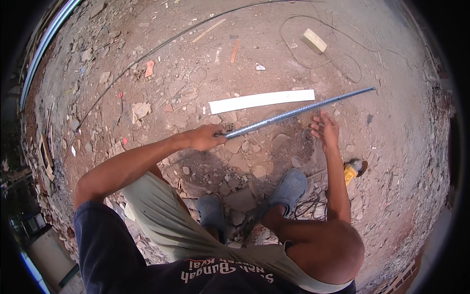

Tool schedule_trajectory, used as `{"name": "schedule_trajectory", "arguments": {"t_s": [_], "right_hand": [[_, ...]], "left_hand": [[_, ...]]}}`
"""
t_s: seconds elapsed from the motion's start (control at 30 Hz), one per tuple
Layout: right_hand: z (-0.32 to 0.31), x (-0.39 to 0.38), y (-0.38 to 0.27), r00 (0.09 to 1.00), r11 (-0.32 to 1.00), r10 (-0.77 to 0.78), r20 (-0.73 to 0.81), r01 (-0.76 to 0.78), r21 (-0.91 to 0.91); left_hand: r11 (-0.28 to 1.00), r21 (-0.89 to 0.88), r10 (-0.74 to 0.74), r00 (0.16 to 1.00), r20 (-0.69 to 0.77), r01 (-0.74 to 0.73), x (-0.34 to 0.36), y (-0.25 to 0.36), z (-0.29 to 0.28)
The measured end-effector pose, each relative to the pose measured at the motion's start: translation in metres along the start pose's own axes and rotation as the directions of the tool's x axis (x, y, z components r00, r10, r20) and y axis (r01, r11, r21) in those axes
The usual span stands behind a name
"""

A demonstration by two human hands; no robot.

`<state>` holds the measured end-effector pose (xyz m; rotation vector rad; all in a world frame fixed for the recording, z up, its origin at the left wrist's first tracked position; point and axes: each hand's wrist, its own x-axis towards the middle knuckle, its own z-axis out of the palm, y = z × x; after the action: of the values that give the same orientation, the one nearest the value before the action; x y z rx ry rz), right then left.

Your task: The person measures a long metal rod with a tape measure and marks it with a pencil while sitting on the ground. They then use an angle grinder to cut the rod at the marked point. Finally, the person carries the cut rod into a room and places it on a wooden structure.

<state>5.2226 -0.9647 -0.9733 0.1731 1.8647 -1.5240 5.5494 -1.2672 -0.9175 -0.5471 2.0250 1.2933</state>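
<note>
Metal strip (293, 112) (bluish) extends rightward from the left hand (206, 137).

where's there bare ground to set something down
The barest patch is dirt beyond the right end of the metal strip, with scattered bits. A narrow one lies between the white strip and the looped cable. It's crowded around the shoes, with rubble, and at the yellow tool beside the right forearm.

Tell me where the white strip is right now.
In the head view, the white strip lies on the dirt ground, slightly right of and above the picture's centre, just beyond the metal bar that the left hand grips.
</note>
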Motion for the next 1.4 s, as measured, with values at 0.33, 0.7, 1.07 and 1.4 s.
{"name": "schedule_trajectory", "arguments": {"t_s": [0.33,0.7,1.07,1.4], "right_hand": [[0.047,-0.037,0.040,0.986,0.968,-0.100,0.136,0.128,-0.216],[0.137,-0.067,0.112,0.919,0.965,0.172,0.355,-0.085,-0.248],[0.154,-0.062,0.127,0.961,0.989,0.051,0.273,-0.087,0.122],[0.108,-0.008,0.084,0.988,0.976,0.018,0.153,-0.050,0.210]], "left_hand": [[0.995,0.072,-0.043,0.940,-0.337,0.071,-0.072,-0.087,-0.014],[0.958,-0.061,-0.271,0.809,-0.521,0.281,-0.131,-0.195,0.070],[0.960,-0.019,-0.222,0.718,-0.659,0.279,-0.131,-0.191,0.096],[0.964,-0.082,-0.248,0.744,-0.620,0.253,-0.114,-0.136,0.082]]}}
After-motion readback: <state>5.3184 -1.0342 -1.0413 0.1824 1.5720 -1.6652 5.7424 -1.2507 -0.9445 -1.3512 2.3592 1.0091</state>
